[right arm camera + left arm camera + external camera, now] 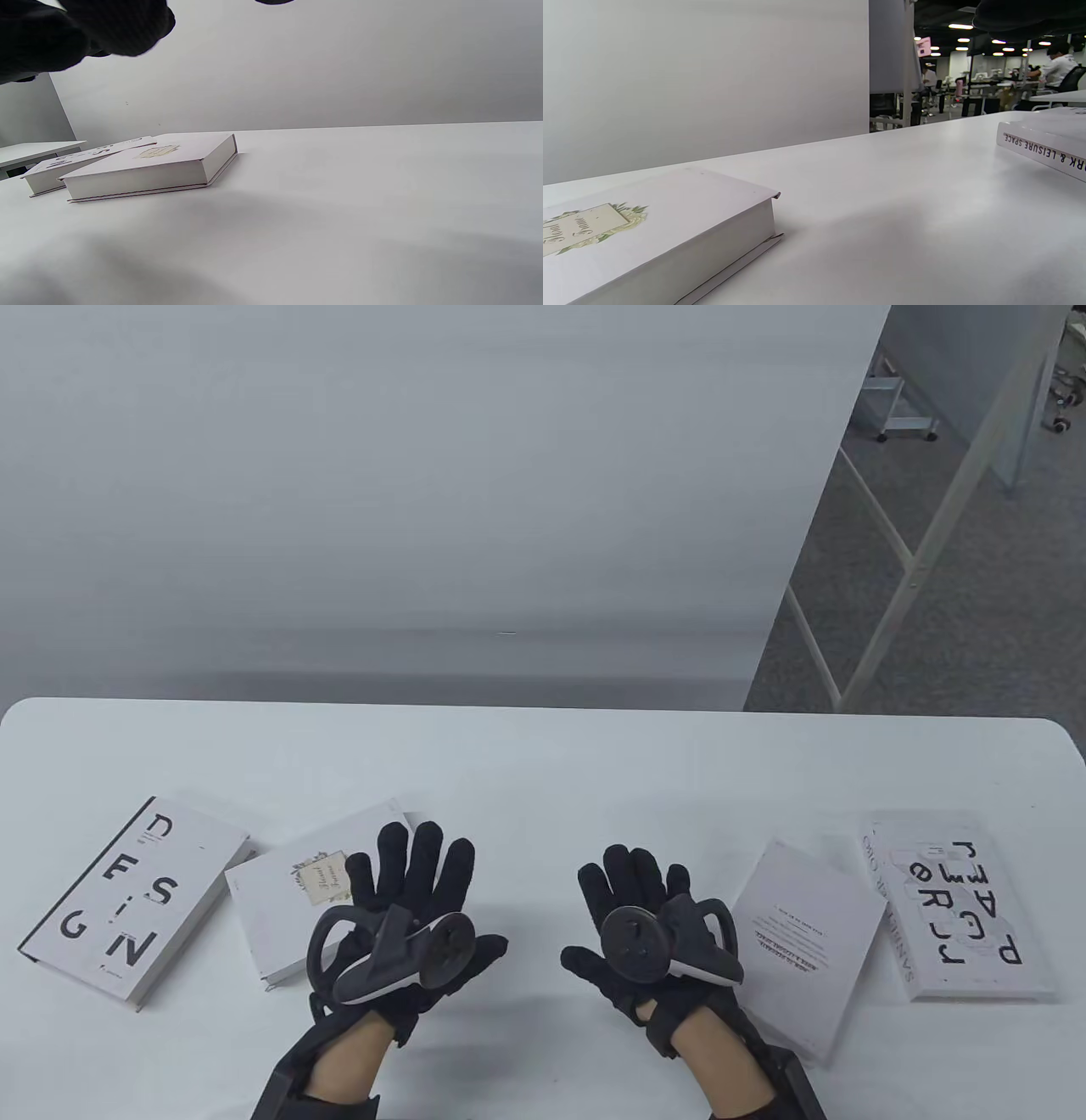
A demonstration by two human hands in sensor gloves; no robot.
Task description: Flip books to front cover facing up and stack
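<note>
Four white books lie flat on the white table (543,763). The "DESIGN" book (127,899) is at far left, beside a book with a floral label (280,899). A book with small print (802,942) lies right of centre and overlaps the edge of the large-lettered book (959,908) at far right. My left hand (428,886) is open with fingers spread, over the floral book's right edge. My right hand (615,903) is open just left of the small-print book. Neither hand holds anything. The floral book also shows in the left wrist view (649,228) and the right wrist view (161,165).
A grey partition wall (382,517) stands behind the table's far edge. In the left wrist view, a book spine reading "& LEISURE SPACE" (1043,150) shows at right. The DESIGN book (63,165) lies behind the floral book in the right wrist view.
</note>
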